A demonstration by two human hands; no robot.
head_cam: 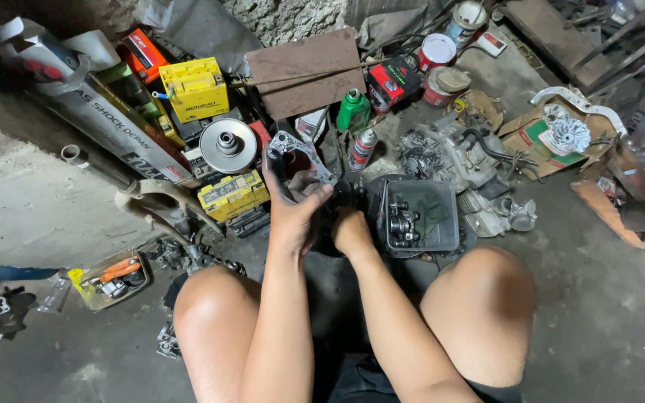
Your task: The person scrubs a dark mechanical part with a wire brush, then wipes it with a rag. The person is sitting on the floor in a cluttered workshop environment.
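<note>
Two hands meet low over the floor (606,328) between bare knees: the left hand (296,213) grips a flat grey metal bracket (298,151), and the right hand (351,227) closes on a dark part (340,195) I cannot make out. One black tub (419,216) sits just right. Two yellow boxes (193,89), two spray cans (362,148) and one round pulley (227,144) crowd beyond.

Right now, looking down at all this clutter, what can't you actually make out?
Head view only:
- What the right hand grips: a dark part, hidden under the hand.
- Lower end of the metal bracket: covered by the left hand.
- Small parts in the black tray: too dark to identify.
- Tools in the small tray: too small.
</note>
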